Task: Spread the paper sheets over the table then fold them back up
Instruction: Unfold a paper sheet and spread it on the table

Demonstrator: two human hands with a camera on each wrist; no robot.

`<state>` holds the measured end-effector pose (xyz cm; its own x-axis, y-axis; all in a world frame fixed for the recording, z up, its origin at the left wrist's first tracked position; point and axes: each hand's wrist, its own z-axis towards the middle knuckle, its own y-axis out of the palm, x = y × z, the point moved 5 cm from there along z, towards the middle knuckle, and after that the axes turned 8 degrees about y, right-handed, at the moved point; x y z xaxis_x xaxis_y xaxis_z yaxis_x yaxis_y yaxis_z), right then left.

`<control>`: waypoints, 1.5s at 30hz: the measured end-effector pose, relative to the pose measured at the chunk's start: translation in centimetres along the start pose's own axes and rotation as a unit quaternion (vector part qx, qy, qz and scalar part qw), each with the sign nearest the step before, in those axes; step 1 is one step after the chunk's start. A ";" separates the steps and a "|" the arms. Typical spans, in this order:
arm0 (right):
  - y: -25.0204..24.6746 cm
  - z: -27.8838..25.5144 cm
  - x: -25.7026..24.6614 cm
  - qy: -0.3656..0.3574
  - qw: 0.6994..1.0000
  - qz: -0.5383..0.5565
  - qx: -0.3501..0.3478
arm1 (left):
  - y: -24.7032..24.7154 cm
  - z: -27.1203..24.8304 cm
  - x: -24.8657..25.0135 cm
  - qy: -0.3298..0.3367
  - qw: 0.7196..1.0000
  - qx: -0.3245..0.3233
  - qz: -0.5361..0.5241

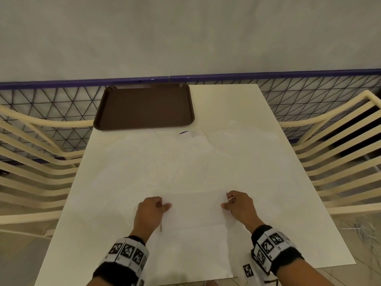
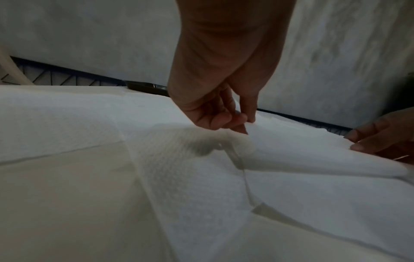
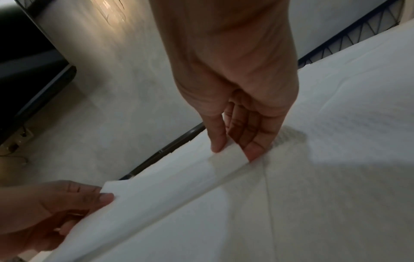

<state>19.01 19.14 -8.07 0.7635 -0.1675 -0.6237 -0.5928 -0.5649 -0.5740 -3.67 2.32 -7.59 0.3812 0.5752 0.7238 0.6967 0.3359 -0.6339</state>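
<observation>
Tissue-thin white embossed paper sheets (image 1: pixel 185 172) lie across the cream table (image 1: pixel 237 104). I pinch the nearest sheet's far edge: left hand (image 1: pixel 151 210) at one corner, right hand (image 1: pixel 239 205) at the other. Limp, light, tears easily; corners hold best.

table (image 1: pixel 237 104) | paper sheets (image 1: pixel 165 162) (spread flat) | brown tray (image 1: pixel 144 106) far-left corner

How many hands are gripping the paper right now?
2. The left hand pinches the near sheet at its left end, the right hand at its right end.
</observation>
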 end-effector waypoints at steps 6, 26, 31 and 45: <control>0.2 0.6 0.2 -0.001 1.000 -0.021 0.020 | 0.8 -3.1 3.4 0.202 0.964 0.066 0.159; 8.5 -7.4 2.4 -0.225 0.865 -0.432 -0.120 | 8.2 -6.8 1.3 0.315 0.831 -0.276 0.367; 5.5 -6.6 4.8 -0.182 0.861 -0.461 -0.118 | 6.8 -6.4 -1.9 0.263 0.877 -0.224 0.333; 2.1 -2.8 -2.8 -0.274 0.869 -0.407 0.057 | 2.5 -3.0 1.6 0.274 0.846 -0.147 0.434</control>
<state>16.31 16.12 -6.03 0.7240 0.6780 -0.1271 0.0416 -0.2268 -0.9730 0.52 1.84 -7.16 0.9947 0.0520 0.0891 0.1002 -0.2814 -0.9544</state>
